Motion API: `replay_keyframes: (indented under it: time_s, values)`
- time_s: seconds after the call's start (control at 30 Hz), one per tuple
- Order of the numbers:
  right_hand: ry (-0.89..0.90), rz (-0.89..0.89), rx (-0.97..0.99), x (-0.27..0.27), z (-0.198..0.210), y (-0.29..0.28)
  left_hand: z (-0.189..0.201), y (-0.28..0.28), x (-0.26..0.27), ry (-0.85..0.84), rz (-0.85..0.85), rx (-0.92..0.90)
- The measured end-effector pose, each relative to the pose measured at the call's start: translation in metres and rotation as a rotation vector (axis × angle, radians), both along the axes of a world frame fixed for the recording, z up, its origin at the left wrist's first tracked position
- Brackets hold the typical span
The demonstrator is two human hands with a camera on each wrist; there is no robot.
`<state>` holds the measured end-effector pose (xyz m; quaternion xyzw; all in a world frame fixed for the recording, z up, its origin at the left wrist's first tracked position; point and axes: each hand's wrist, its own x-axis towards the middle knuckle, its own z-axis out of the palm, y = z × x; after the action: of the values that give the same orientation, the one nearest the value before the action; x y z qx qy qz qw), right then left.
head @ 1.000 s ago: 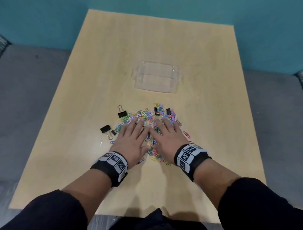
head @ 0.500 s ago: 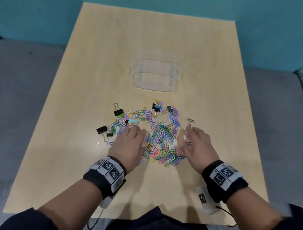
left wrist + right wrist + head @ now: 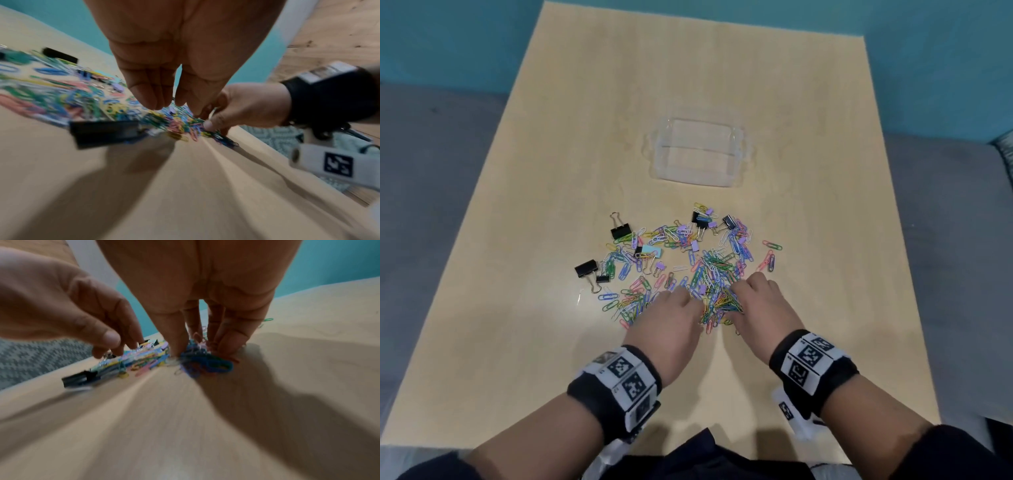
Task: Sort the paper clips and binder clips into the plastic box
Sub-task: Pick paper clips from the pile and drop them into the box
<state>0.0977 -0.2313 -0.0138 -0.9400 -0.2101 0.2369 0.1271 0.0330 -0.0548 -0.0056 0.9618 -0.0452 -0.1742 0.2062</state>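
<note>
A pile of coloured paper clips (image 3: pixel 709 270) lies mid-table, with black binder clips (image 3: pixel 620 231) and small pastel ones scattered at its far and left edges. The clear plastic box (image 3: pixel 736 150) stands just beyond the pile and holds nothing. My left hand (image 3: pixel 681 305) reaches into the pile's near left side with curved fingertips (image 3: pixel 148 99) on the clips; nothing shows pinched. My right hand (image 3: pixel 750 294) digs into the near right side, and its fingers (image 3: pixel 228 337) and thumb (image 3: pixel 213 123) grip a clump of paper clips (image 3: pixel 207 365). The wrist views are blurred.
The light wooden table (image 3: pixel 722 68) stretches bare behind and beside the box. A black binder clip (image 3: pixel 104 133) lies near my left hand at the pile's edge. Grey floor and a teal wall surround the table.
My flat hands slid apart off the pile, uncovering it. They have now come back together at its near edge, with fingers curled into the clips. The right hand gathered a clump.
</note>
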Motion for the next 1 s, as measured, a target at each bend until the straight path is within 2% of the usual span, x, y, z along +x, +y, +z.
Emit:
replay_keyframes:
  time_s: [0.1, 0.2, 0.43, 0.57, 0.7, 0.87, 1.0]
  values:
    - [0.054, 0.007, -0.024, 0.001, 0.004, -0.007, -0.004, -0.024, 0.003, 0.05, -0.021, 0.057]
    - [0.025, 0.088, -0.079, -0.002, 0.004, -0.012, -0.013, -0.04, 0.01, 0.037, -0.009, 0.084]
    - [0.032, 0.063, -0.001, 0.007, -0.001, -0.016, -0.027, -0.05, 0.021, 0.032, 0.08, 0.07]
    - [0.088, 0.014, 0.052, 0.017, 0.003, -0.021, -0.022, -0.051, 0.023, -0.005, 0.152, 0.031]
    - [0.239, -0.135, 0.158, 0.028, 0.001, -0.03, -0.014, -0.046, 0.026, 0.015, 0.455, -0.225]
    - [0.609, -0.468, 0.433, 0.04, 0.007, -0.04, -0.002, -0.033, 0.03, 0.21, 0.874, -0.659]
    - [0.778, -0.578, 0.571, 0.057, 0.02, -0.034, 0.013, -0.016, 0.043, 0.277, 0.991, -0.907]
